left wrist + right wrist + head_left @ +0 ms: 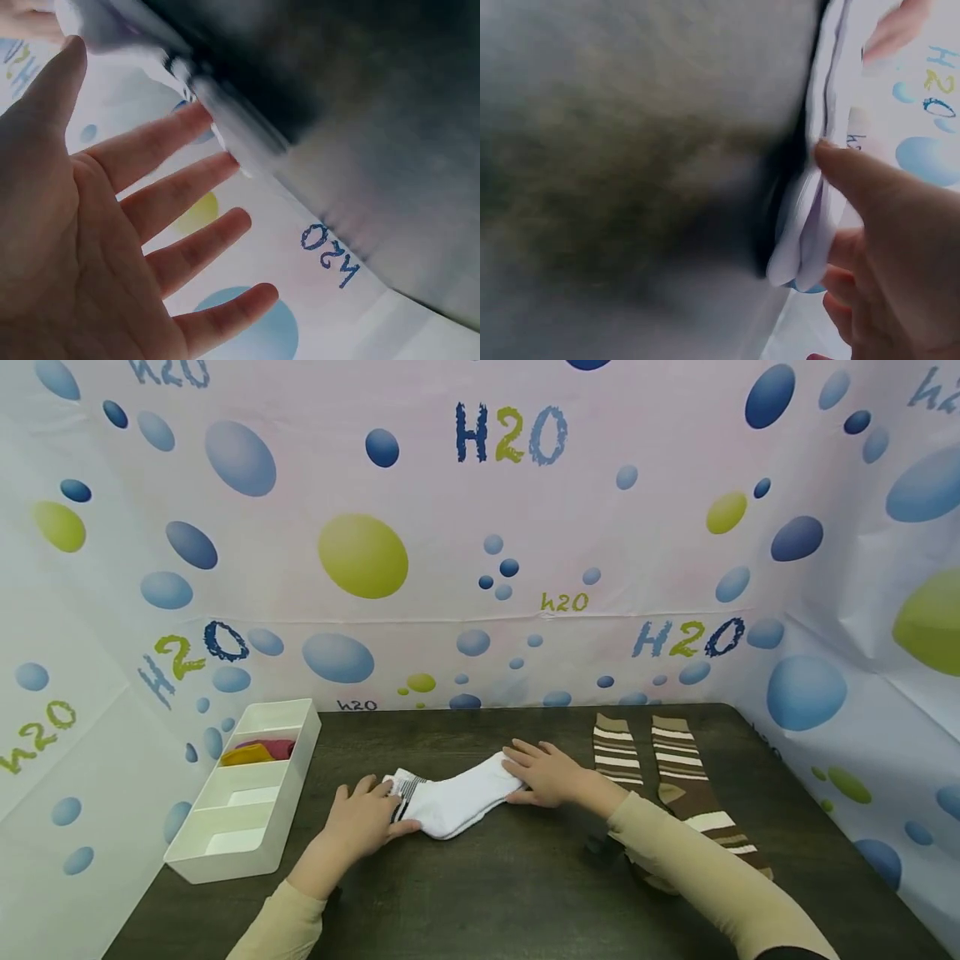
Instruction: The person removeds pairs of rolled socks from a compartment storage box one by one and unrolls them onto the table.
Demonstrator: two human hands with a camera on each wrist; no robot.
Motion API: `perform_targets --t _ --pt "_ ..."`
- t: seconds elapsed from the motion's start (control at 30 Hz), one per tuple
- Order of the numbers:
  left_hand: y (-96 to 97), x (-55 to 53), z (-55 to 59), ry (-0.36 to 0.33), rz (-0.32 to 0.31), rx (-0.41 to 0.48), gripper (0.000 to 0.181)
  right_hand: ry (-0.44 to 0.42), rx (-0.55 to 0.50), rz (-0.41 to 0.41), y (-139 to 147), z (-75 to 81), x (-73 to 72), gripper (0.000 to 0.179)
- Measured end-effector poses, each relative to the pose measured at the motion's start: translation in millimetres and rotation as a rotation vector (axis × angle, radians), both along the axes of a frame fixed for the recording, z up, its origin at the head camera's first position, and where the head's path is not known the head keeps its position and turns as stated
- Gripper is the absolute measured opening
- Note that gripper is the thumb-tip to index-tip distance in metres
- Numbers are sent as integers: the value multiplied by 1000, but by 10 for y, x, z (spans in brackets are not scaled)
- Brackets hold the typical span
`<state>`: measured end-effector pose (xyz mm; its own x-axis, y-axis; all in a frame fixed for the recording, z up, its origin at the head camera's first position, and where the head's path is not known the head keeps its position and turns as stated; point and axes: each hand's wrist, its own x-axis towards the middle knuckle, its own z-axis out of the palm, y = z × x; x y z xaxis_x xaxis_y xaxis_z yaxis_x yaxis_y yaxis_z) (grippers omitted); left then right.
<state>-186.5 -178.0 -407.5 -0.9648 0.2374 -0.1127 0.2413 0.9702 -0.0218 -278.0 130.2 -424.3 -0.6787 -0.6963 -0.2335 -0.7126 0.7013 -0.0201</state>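
Observation:
A pair of white socks (457,800), one laid on the other, lies across the middle of the dark table with dark stripes round the cuffs. My left hand (360,820) touches the striped cuff end, its fingers spread and fairly straight. At the toe end, my right hand (550,775) rests with loosely extended fingers over the top and the thumb at the near edge. In the right wrist view, the two layers of the white socks (817,202) show beside that thumb. The left wrist view shows the fingertips at the cuff and the palm bare.
At the left stands a white divided box (285,827) with a yellow sock (246,755) and a dark pink sock (281,748) in one compartment. Brown striped socks (682,760) lie at the right, partly behind my right forearm. A printed sheet (465,543) rises behind the table.

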Motion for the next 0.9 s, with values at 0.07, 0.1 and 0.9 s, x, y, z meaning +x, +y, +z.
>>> perform_targets --t 0.07,0.1,0.9 --pt "20 -124 -28 -21 -3 -1 66 5 5 4 83 -7 83 74" --pt "36 -187 -37 -32 -7 1 68 4 10 5 121 -9 126 75" --pt "470 -1140 -108 -135 -225 -113 78 9 -50 31 324 72 1047 70"
